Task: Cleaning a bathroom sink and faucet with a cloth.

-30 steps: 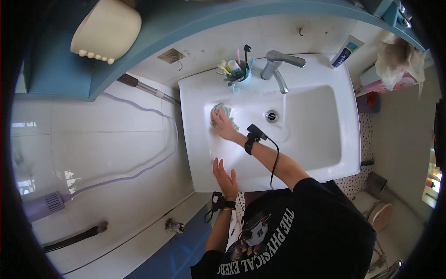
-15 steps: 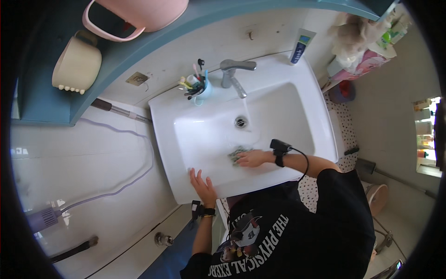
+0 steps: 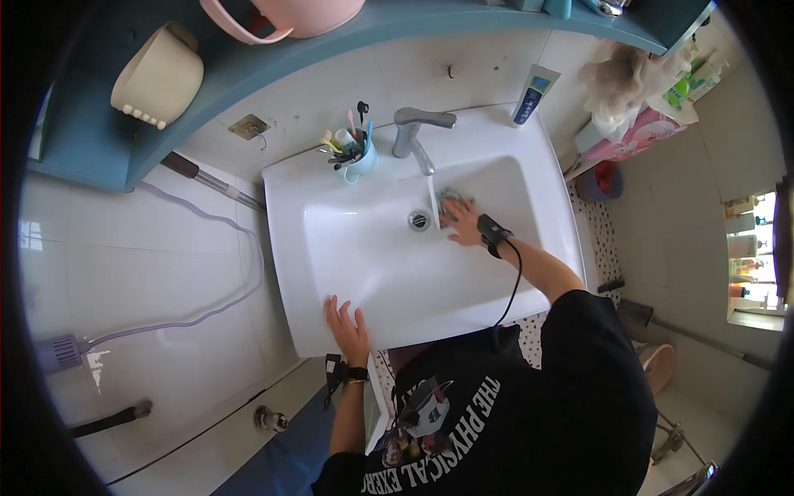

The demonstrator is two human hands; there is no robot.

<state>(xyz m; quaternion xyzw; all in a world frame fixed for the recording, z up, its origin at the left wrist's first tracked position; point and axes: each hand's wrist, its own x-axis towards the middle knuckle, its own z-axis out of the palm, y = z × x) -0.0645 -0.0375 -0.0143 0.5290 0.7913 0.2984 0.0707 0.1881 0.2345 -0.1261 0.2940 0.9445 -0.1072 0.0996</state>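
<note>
My right hand (image 3: 463, 223) presses a crumpled grey-green cloth (image 3: 452, 197) against the inside of the white sink (image 3: 364, 273), just right of the drain (image 3: 419, 221). Its fingers reach over the cloth and partly cover it. From the chrome faucet (image 3: 411, 140) a thin stream of water runs down beside those fingertips. My left hand (image 3: 347, 329) rests on the sink's front left edge, fingers apart and holding nothing.
A blue cup (image 3: 361, 168) of toothbrushes stands at the sink's back left, and a toothpaste tube (image 3: 533, 97) at its back right. Overhead, a blue shelf (image 3: 248, 83) carries a pink pitcher (image 3: 306, 16) and a cream cup (image 3: 161, 81). A purple cord (image 3: 211, 219) hangs at left.
My right hand has carried the cloth from the basin's front toward the back, up to the right of the drain. My left hand stays at the front left edge.
</note>
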